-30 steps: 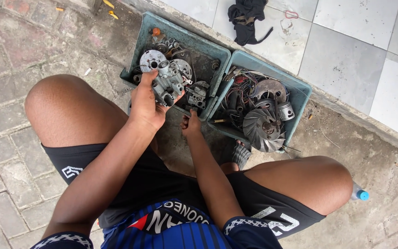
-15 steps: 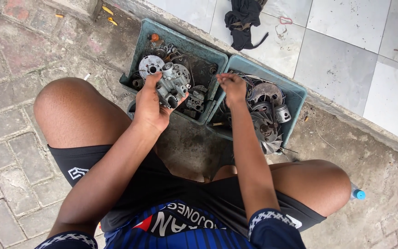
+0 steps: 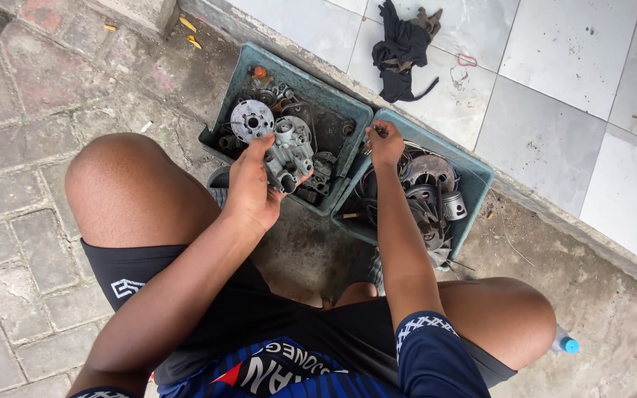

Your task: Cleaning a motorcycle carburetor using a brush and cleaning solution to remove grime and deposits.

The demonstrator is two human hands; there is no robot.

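The left hand (image 3: 253, 188) grips a grey cast-metal engine part (image 3: 289, 153), fingers wrapped round its lower body so that its ported face tilts up toward the camera, probably so that it can be looked over; it hangs just above the near rim of the left teal crate (image 3: 219, 121), which holds a round flanged disc (image 3: 251, 120) and other greasy parts. The right hand (image 3: 385, 142) reaches over the dividing walls where the two crates touch, fingers pinched shut on something small and thin that I cannot make out, above the right teal crate (image 3: 481, 177) with its clutch-like round parts and a piston (image 3: 453, 206). Both crates sit against the raised kerb of a tiled floor (image 3: 554, 110), where a black rag (image 3: 401, 51) lies. The knees hem the crates in from both sides; open room lies mostly upward and over the brick paving (image 3: 16, 184) to the left.
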